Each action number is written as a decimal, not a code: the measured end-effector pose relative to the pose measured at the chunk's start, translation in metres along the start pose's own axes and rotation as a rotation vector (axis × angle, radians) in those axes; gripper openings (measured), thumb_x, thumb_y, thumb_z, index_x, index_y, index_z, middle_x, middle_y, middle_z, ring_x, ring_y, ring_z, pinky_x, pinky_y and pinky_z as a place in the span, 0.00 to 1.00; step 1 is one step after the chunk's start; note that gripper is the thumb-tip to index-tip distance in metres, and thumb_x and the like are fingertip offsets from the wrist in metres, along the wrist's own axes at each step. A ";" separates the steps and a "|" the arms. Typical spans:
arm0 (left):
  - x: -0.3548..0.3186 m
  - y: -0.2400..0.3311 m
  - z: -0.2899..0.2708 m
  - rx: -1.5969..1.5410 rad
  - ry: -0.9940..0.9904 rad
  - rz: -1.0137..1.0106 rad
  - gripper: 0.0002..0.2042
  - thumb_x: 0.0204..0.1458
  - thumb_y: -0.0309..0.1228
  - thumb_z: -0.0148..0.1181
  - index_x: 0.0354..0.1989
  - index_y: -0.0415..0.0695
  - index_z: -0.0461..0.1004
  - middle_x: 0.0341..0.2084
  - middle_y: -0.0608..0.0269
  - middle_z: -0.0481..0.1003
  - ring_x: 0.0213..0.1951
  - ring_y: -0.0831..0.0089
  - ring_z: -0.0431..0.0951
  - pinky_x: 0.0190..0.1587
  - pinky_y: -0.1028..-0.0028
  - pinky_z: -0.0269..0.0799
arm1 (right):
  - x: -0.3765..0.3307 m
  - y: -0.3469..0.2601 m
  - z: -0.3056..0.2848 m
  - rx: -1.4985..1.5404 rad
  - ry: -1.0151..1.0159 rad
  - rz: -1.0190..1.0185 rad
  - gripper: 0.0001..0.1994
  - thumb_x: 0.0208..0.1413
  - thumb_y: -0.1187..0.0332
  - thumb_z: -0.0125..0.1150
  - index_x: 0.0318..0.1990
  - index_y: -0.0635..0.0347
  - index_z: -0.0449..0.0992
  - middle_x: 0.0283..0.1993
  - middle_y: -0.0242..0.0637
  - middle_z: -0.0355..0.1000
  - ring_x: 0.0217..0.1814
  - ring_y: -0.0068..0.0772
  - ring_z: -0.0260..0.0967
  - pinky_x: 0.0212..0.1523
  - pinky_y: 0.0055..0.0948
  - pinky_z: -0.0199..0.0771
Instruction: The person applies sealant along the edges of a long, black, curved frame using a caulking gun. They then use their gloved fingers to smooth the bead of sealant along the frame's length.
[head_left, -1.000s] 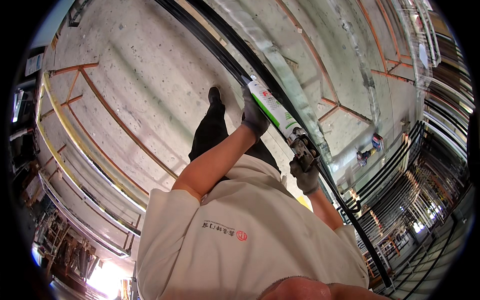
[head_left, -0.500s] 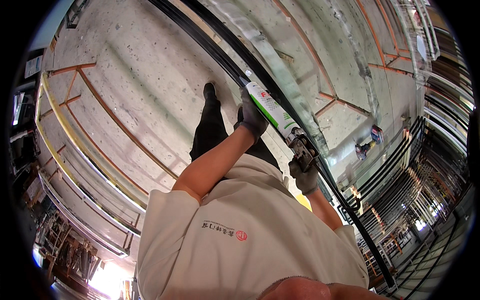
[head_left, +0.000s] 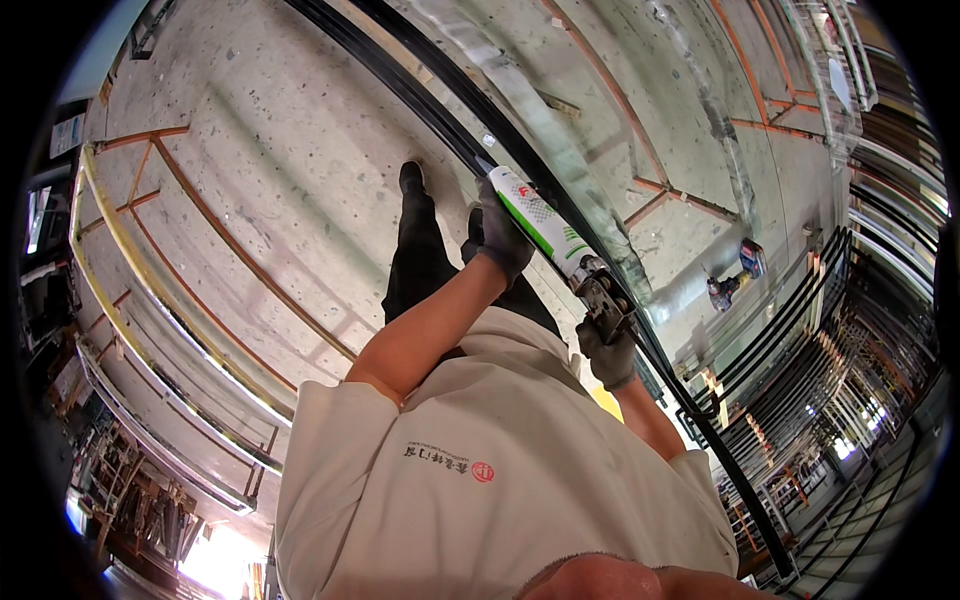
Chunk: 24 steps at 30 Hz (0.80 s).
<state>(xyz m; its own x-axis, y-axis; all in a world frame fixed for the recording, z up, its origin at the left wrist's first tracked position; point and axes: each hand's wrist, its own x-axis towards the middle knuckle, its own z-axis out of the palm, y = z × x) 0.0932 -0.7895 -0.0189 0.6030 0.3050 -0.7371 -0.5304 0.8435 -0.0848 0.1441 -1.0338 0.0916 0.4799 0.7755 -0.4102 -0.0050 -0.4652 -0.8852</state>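
I see the caulk gun (head_left: 560, 240) lying along the black frame (head_left: 440, 120), its nozzle touching the frame just beyond my left hand (head_left: 500, 235). That gloved hand wraps around the tube. My right hand (head_left: 610, 355) is clenched on the gun's handle, behind the tube. Beside both sits the glass pane (head_left: 640, 110).

The speckled grey concrete floor (head_left: 260, 200) carries a long black-framed glass panel (head_left: 600, 130) that runs across it from the upper left toward the lower right. Thin orange lines (head_left: 215, 215) cross the concrete. A small red and blue tool (head_left: 735, 280) lies beyond the panel.
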 end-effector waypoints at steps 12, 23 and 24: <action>-0.001 -0.021 -0.014 0.002 -0.022 0.024 0.38 0.55 0.72 0.41 0.47 0.45 0.68 0.35 0.55 0.73 0.40 0.52 0.77 0.49 0.52 0.75 | -0.008 -0.010 -0.007 -0.118 0.139 0.146 0.08 0.44 0.71 0.70 0.24 0.63 0.76 0.21 0.41 0.71 0.22 0.38 0.69 0.26 0.36 0.68; -0.011 -0.032 -0.012 0.071 0.031 0.016 0.41 0.53 0.75 0.40 0.47 0.43 0.68 0.34 0.49 0.76 0.39 0.50 0.78 0.49 0.52 0.74 | -0.007 -0.037 -0.015 0.080 -0.092 0.142 0.20 0.50 0.70 0.66 0.51 0.64 0.74 0.48 0.42 0.75 0.49 0.37 0.72 0.50 0.34 0.71; -0.010 -0.033 -0.014 0.060 0.023 0.016 0.41 0.53 0.74 0.40 0.47 0.43 0.68 0.34 0.49 0.76 0.39 0.50 0.78 0.49 0.52 0.74 | -0.003 -0.043 -0.021 0.014 -0.153 0.111 0.21 0.53 0.72 0.65 0.55 0.64 0.72 0.51 0.38 0.73 0.53 0.32 0.69 0.54 0.32 0.69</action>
<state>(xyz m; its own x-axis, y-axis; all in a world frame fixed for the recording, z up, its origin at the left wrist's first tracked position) 0.0962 -0.8264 -0.0188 0.5807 0.3087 -0.7533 -0.5027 0.8638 -0.0335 0.1613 -1.0251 0.1355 0.3368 0.7761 -0.5332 -0.0628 -0.5465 -0.8351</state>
